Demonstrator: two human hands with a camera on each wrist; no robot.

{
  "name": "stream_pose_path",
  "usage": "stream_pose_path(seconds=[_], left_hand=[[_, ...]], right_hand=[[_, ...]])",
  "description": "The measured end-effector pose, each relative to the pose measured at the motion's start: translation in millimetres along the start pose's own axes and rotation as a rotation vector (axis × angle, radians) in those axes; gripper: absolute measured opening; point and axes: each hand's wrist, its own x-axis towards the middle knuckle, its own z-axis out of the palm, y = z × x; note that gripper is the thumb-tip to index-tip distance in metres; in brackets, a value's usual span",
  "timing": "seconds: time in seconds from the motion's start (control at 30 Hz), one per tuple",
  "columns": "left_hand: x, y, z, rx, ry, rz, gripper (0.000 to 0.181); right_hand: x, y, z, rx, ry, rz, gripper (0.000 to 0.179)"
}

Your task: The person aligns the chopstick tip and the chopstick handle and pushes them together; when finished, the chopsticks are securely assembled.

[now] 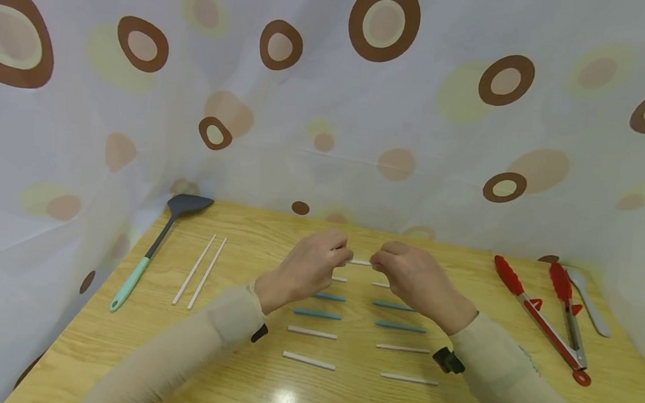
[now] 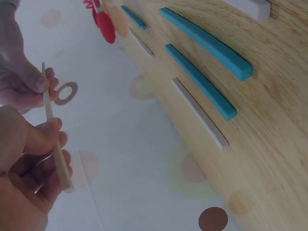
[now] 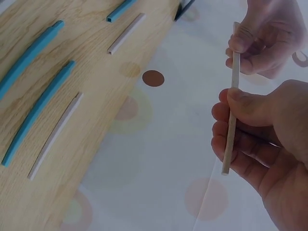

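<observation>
Out over the far part of the table, both hands hold a thin white chopstick (image 1: 360, 262) between them. My left hand (image 1: 308, 264) pinches its left end, thumb on one side and curled fingers on the other. At the other end my right hand (image 1: 419, 277) grips it the same way. Both wrist views show the chopstick (image 2: 49, 109) running straight from hand to hand, with a short bare stretch between. Beneath the hands lie shorter chopstick pieces in two columns, white ones (image 1: 310, 360) and blue ones (image 1: 317, 314) on the left, matching blue (image 1: 400, 327) and white (image 1: 409, 379) on the right.
Two long white chopsticks (image 1: 207, 273) lie side by side at left, near a dark turner (image 1: 160, 238) with a mint handle. On the right are red-tipped tongs (image 1: 547, 327) and a pale grey long-handled utensil (image 1: 590, 302). A patterned cloth (image 1: 331, 100) hangs behind the wooden table (image 1: 237, 386).
</observation>
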Motion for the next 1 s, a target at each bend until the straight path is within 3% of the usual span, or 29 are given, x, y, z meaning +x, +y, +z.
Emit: stream_pose_path(seconds=[0.23, 0.4, 0.57, 0.67, 0.77, 0.87, 1.0], left_hand=[[-4.4, 11.2, -3.8, 0.067, -0.275, -0.09, 0.008], [-5.4, 14.2, -7.1, 0.063, -0.344, -0.161, 0.009], [-8.4, 10.7, -15.5, -0.066, -0.43, -0.278, 0.007], [-13.1, 4.6, -21.4, -0.153, -0.442, -0.354, 0.006], [-21.0, -3.6, -25.7, -0.202, -0.424, -0.393, 0.005], [-30.3, -11.3, -28.7, -0.243, -0.417, -0.438, 0.006], [-43.4, -20.1, -31.2, -0.289, -0.433, -0.553, 0.011]], right_hand=[[1.8, -11, 8, -0.111, -0.083, -0.058, 0.012], [3.3, -14, 9, -0.137, -0.093, -0.027, 0.012], [3.2, -11, 9, -0.143, -0.102, 0.01, 0.029], [1.3, -6, 9, -0.134, -0.106, 0.034, 0.04], [-2.0, 0, 8, -0.117, -0.126, 0.07, 0.046], [-5.9, 6, 9, -0.094, -0.154, 0.106, 0.047], [-12.0, 13, 15, -0.082, -0.192, 0.133, 0.041]])
